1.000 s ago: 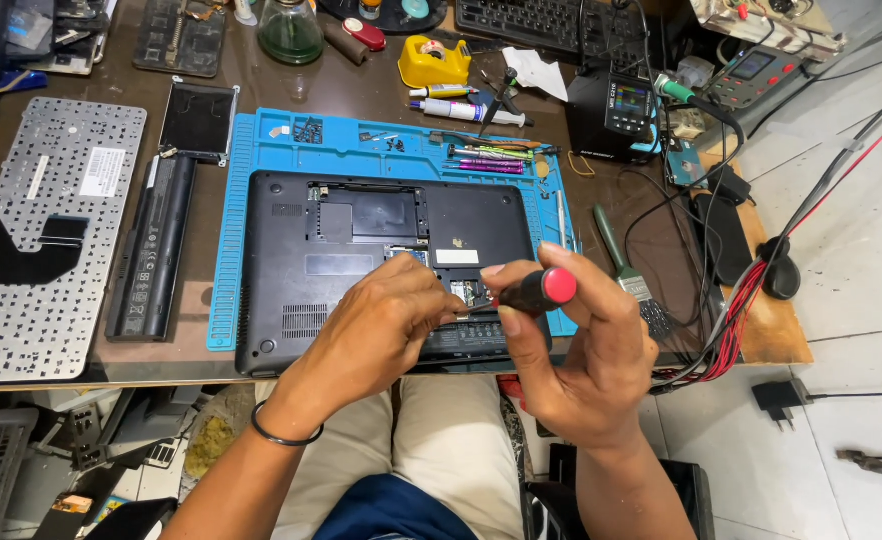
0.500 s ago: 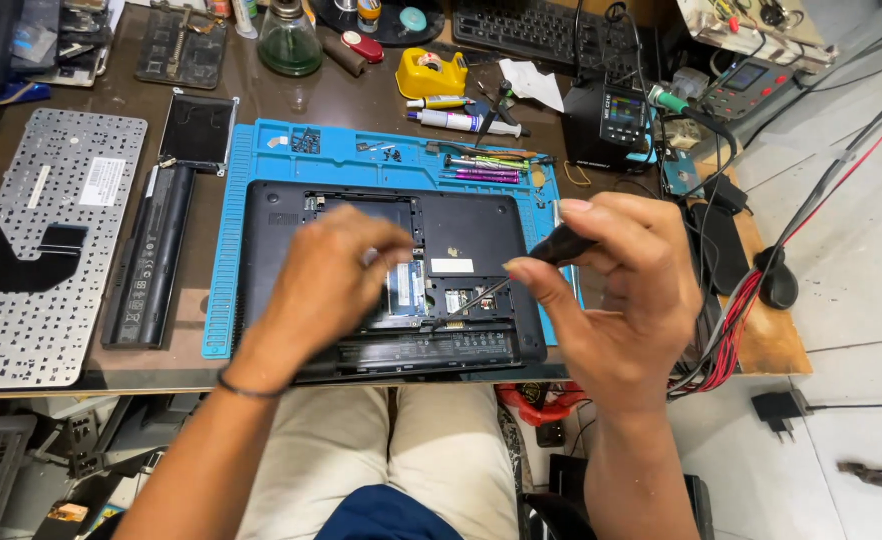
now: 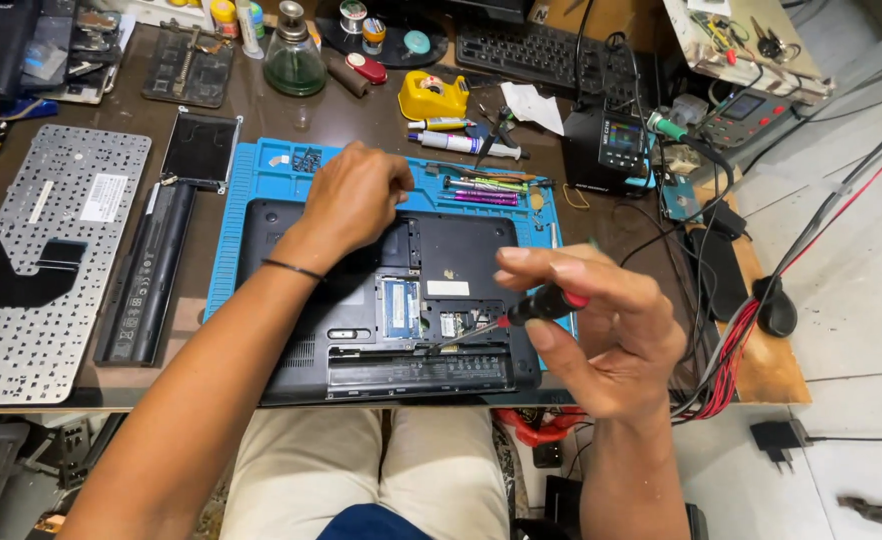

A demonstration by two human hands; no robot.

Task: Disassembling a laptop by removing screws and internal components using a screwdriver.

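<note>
Screwdriver [image 3: 521,312]: pinched in the right hand [image 3: 601,335], centre right; long axis slants down-left, tip over the laptop's [image 3: 461,262] open bay.
Left hand [image 3: 356,195]: upper centre, loose grip holding nothing, fingertips on the blue mat [image 3: 236,200], nearer the screws [image 3: 307,159].
Textures: matte black plastic shell, rubbery mat, brown table [image 3: 321,115].
</note>
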